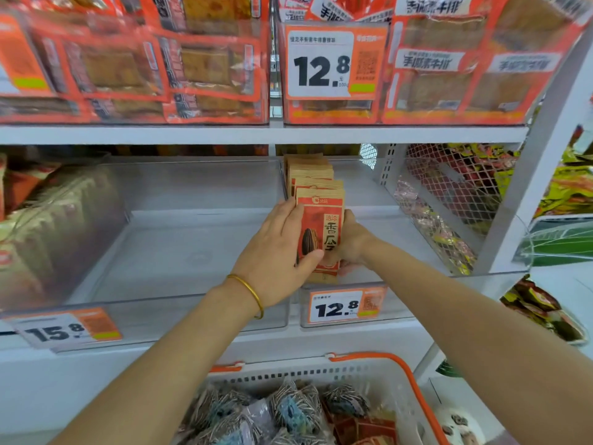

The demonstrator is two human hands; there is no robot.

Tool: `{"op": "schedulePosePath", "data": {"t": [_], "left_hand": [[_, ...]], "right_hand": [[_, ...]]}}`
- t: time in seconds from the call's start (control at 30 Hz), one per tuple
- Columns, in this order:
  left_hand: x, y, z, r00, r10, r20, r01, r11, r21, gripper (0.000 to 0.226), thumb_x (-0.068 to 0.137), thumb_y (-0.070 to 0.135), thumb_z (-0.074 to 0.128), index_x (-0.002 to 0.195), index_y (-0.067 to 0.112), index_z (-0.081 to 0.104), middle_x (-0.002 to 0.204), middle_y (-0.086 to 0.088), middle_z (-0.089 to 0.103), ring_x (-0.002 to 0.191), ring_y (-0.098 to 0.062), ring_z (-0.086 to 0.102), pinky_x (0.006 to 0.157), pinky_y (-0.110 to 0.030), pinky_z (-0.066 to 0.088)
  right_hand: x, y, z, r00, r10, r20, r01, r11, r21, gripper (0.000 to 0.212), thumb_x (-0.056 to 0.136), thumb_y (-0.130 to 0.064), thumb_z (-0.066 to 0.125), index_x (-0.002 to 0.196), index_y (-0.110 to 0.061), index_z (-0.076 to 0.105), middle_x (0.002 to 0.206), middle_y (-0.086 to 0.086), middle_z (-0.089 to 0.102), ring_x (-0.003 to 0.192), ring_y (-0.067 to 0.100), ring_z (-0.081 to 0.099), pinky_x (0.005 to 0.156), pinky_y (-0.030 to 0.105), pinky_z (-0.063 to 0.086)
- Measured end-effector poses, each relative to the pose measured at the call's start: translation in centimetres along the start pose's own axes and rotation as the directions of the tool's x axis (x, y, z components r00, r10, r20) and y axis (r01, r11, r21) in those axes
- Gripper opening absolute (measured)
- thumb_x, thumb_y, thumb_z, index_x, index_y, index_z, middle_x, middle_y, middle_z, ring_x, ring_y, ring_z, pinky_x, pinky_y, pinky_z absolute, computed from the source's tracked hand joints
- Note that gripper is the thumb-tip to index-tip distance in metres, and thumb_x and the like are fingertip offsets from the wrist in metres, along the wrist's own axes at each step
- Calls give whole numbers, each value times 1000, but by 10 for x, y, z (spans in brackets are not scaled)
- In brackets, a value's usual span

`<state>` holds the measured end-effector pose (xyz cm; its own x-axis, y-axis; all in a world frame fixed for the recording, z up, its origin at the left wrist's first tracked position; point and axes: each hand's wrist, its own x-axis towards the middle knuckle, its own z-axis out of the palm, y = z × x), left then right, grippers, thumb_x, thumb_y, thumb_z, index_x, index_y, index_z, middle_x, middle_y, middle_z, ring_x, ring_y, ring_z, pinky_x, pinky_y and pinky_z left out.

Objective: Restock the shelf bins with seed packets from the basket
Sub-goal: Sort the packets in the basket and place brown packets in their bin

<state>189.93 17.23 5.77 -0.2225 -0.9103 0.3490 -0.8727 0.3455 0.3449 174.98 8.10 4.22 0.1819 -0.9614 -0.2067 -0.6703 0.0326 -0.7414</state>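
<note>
Both hands, left (282,242) and right (351,242), gripped front packet (321,232) mid-frame; bin (401,303) part-filled; basket (378,370) still stocked.

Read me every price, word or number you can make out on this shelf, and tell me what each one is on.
"12.8": upper bin price tag.
"12.8": price tag on the seed packet bin.
"15.8": price tag on the left clear bin.
"香瓜子": front seed packet, partly covered by the hands.
Small print on tags and snack packs: too blurred.

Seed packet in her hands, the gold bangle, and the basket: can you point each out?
Seed packet (322,232), head view: on its printed red front.
Gold bangle (248,289), head view: on the band across the left wrist.
Basket (407,379), head view: on its orange rim.
</note>
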Motion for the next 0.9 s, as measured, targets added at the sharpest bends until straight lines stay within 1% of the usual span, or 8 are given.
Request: {"op": "schedulePosePath", "data": {"t": [0.03, 0.1, 0.17, 0.27, 0.4, 0.57, 0.73, 0.9], "left_hand": [[0, 0, 0, 1000, 2, -1, -2, 1000, 2, 76, 93, 43, 46, 150, 12, 7, 158, -2, 2, 145, -14, -2, 116, -24, 3], [0, 0, 0, 1000, 4, 1, -4, 1000, 5, 76, 93, 43, 46, 150, 11, 6, 158, -2, 1, 145, -13, -2, 114, -21, 0], [0, 0, 0, 1000, 4, -3, -4, 1000, 4, 76, 93, 43, 45, 150, 11, 5, 158, -2, 0, 145, -13, -3, 113, -20, 0], [-1, 1, 0, 1000, -3, 4, 3, 1000, -6, 76, 93, 43, 45, 150, 12, 5, 158, -1, -1, 145, -12, -3, 113, -21, 1], [-1, 1, 0, 1000, -8, 8, 9, 1000, -13, 76, 93, 43, 45, 150, 13, 4, 158, 1, -1, 145, -11, -3, 114, -22, 3], [-1, 3, -1, 1000, -20, 16, 20, 1000, -11, 76, 94, 42, 46, 150, 14, 3, 158, 2, -2, 144, -10, -3, 113, -21, 2], [-1, 4, -1, 1000, -22, 13, 22, 1000, -5, 75, 94, 42, 45, 150, 13, 5, 158, 1, -1, 144, -10, -3, 113, -20, 3], [-1, 4, -2, 1000, -28, 4, 28, 1000, -5, 75, 94, 41, 46, 150, 13, 5, 158, 1, 0, 145, -11, -3, 113, -21, 3]], "right_hand": [[3, -1, 1, 999, -14, -39, 13, 1000, -3, 79, 65, -6, 81, 123, -15, 28, 101, 1, 53, 109, 27, 56, 83, 43, 55], [6, -5, 3, 992, -41, -123, 41, 999, -3, 77, 65, -8, 82, 122, -13, 30, 107, 5, 56, 107, 23, 56, 77, 33, 52], [9, -9, 5, 990, -34, -136, 38, 999, 28, 76, 67, -8, 82, 122, -12, 31, 112, 6, 56, 107, 23, 55, 76, 29, 48], [9, -5, 5, 997, 58, -47, -50, 987, 153, 69, 68, -12, 82, 116, -15, 32, 115, 6, 54, 109, 25, 57, 85, 40, 55], [3, -2, -1, 993, 116, 25, -118, 971, 209, 61, 78, -25, 76, 118, -14, 32, 118, 9, 56, 102, 29, 62, 81, 44, 57], [0, -10, 4, 993, 117, 1, -114, 969, 218, 56, 84, -30, 70, 122, -10, 34, 122, 11, 56, 107, 28, 60, 80, 44, 57], [-8, -13, 0, 991, 133, 15, -133, 967, 218, 59, 83, -33, 69, 122, -12, 31, 121, 12, 57, 103, 30, 62, 81, 47, 56], [-20, -16, -1, 993, 117, -31, -106, 965, 238, 63, 85, -30, 68, 130, -12, 28, 127, 10, 52, 110, 27, 53, 85, 49, 54]]}}
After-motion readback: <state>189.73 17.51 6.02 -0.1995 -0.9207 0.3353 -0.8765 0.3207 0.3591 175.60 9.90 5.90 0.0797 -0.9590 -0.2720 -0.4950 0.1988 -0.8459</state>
